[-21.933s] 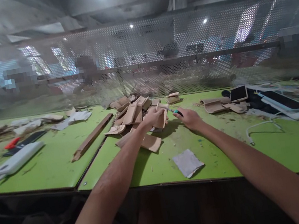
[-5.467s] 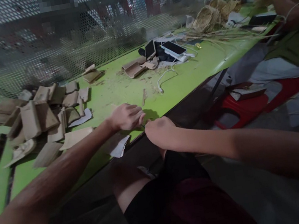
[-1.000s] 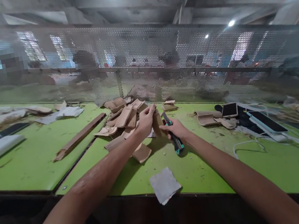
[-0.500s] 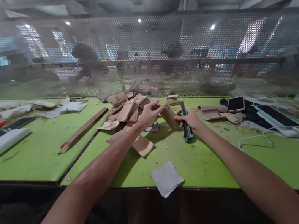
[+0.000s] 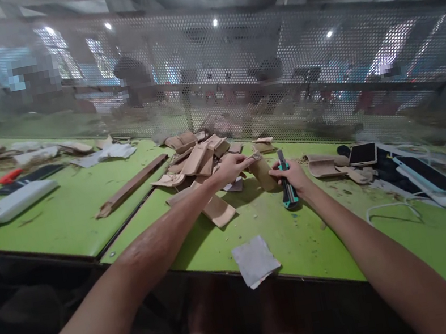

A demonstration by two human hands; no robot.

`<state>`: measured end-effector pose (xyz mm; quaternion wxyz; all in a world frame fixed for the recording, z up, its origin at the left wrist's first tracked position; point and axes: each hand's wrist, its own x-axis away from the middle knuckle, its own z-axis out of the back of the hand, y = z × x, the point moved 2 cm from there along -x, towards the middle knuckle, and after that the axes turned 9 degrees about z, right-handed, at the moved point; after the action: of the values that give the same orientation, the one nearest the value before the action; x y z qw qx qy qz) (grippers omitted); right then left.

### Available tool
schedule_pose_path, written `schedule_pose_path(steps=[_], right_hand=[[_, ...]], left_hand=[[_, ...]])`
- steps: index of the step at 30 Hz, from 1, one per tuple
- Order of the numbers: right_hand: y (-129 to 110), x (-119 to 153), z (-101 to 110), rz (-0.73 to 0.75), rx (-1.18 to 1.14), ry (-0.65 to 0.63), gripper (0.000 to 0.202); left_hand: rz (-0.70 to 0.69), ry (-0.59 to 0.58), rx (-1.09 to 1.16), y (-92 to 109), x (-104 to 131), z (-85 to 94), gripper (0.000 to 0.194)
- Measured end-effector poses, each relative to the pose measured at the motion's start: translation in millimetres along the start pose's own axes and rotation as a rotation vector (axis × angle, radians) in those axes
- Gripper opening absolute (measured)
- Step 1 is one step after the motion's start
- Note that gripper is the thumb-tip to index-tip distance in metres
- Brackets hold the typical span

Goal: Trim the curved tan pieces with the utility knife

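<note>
My left hand [image 5: 232, 169] is closed, with its fingertips pinching the upper end of a tan-brown curved piece [image 5: 264, 174] that looks like wood or bark. The piece stands tilted just above the green table. In my right hand [image 5: 293, 176] is a teal and black utility knife [image 5: 288, 187], its blade pointing up and away from me. My right fingertips also reach the right side of the curved piece. Behind my left hand lies a heap of similar tan pieces [image 5: 197, 157], and one flat piece [image 5: 219, 211] rests below my left forearm.
A folded grey-white cloth or paper [image 5: 257, 262] overhangs the table's front edge. Phones [image 5: 429, 174] and white cables lie at the right. A long brown strip [image 5: 131, 186] and a white power bank-like block [image 5: 16, 202] are on the left. Perforated mesh [image 5: 214, 70] stands behind.
The whole view has shifted slightly, so everything appears a little further right. Both hands keep their hold on the curved piece and the knife.
</note>
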<state>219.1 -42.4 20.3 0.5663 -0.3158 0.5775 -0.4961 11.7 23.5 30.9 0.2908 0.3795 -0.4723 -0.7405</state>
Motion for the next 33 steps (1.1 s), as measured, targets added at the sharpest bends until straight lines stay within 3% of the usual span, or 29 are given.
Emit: schedule_pose_path(steps=[6,14,25,31,33], right_hand=[[8.0,-2.5,2.0,-0.014,-0.010,0.013,0.044],[6.0,-0.1,1.9,-0.001,-0.032,-0.003,0.045],[1.6,2.3,1.5,0.035,0.019,-0.029,0.041],[-1.5,3.0,0.0,0.044,0.055,-0.016,0.041],[-3.7,2.6,0.1,0.068,0.084,0.018,0.042]], left_hand=[[0.027,0.133,0.115,-0.9,-0.5,3.8,0.033],[0.102,-0.029,0.198,3.6,4.1,10.7,0.032],[0.163,-0.064,0.234,3.8,5.7,3.3,0.028],[0.126,-0.189,0.235,1.5,6.8,-2.4,0.029],[0.141,-0.168,0.250,0.7,5.6,-2.0,0.027]])
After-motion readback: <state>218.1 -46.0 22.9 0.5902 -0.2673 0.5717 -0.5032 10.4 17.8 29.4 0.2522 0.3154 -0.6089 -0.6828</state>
